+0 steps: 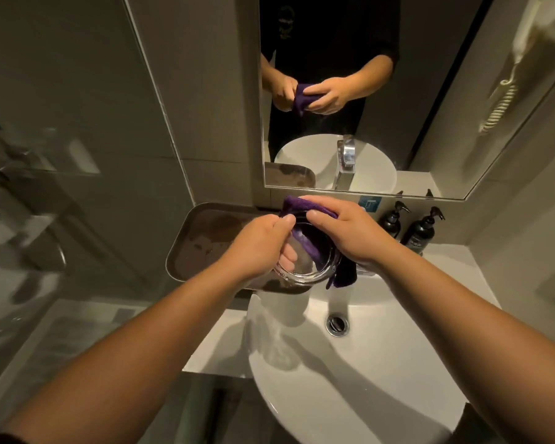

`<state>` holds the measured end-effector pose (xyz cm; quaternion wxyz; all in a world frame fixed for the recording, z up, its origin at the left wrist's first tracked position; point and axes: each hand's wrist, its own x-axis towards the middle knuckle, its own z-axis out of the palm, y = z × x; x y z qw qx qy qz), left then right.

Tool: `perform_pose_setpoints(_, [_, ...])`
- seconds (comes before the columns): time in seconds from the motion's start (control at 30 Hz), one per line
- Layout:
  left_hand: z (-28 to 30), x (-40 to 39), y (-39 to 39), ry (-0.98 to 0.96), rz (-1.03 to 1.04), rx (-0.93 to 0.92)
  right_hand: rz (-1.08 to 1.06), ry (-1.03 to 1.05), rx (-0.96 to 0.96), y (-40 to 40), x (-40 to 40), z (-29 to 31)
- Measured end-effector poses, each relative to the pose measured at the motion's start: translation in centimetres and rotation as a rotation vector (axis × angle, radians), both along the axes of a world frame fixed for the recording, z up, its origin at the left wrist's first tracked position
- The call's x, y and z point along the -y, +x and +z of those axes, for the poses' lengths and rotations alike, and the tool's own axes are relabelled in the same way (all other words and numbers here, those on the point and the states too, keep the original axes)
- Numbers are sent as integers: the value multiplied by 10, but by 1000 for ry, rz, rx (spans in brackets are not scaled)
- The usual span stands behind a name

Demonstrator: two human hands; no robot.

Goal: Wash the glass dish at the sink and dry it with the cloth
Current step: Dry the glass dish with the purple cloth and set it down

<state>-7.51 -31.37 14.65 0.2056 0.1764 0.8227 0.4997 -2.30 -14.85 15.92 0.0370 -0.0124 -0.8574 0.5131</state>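
While both forearms reach out over the white basin [350,373], the person holds a clear glass dish [305,270] above its far rim, near the edge of a brown tray [199,238] that sits on the counter to the left. The left hand [263,241] grips the dish's near-left rim, fingers curled under and inside the glass with the thumb pressed against the top edge. The right hand [346,232] is curled around a purple cloth [311,241], pinching it over the far-right rim so that part of the fabric lies inside the dish and a loose end hangs down outside at the right. The dish is tilted, its opening turned toward the camera. Below the hands the round drain [337,324] shows in the basin floor. Two dark pump bottles [418,230] stand side by side on the counter to the right, under the mirror [430,123], which reflects the hands, the cloth and a chrome tap.
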Motion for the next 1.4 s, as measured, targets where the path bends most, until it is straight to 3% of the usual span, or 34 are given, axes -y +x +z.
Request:
perform_pose_setpoints(0.2, [-22,-6,2,78,265,-20,-265,-147,-79,-3,20,-21])
perform_pose_setpoints(0.37, [-38,-18,15,222,544,106,-523,-316,-172,1,52,-48])
perform_pose_setpoints(0.47, [-51,-22,25,256,635,163,-560,-314,-161,2,55,-55])
perform_pose_setpoints(0.6, [-54,-16,25,285,513,213,-430,-277,-135,1,38,-51])
perform_pose_setpoints(0.73, [-29,-4,6,220,191,253,-198,-126,-54,-5,13,-32])
perform_pose_setpoints(0.83, [-12,4,-5,96,-16,197,-33,-77,25,-8,2,-19])
perform_pose_setpoints(0.9, [-5,4,-9,31,-40,110,-28,-66,23,-11,2,-16])
perform_pose_setpoints(1.03, [-12,-5,-11,21,125,-13,-128,-44,-38,-14,9,-15])
perform_pose_setpoints(1.3, [-45,-18,7,230,541,128,-617,-379,-134,-5,57,-64])
perform_pose_setpoints(1.4, [-60,-22,20,274,658,198,-656,-388,-99,-2,62,-77])
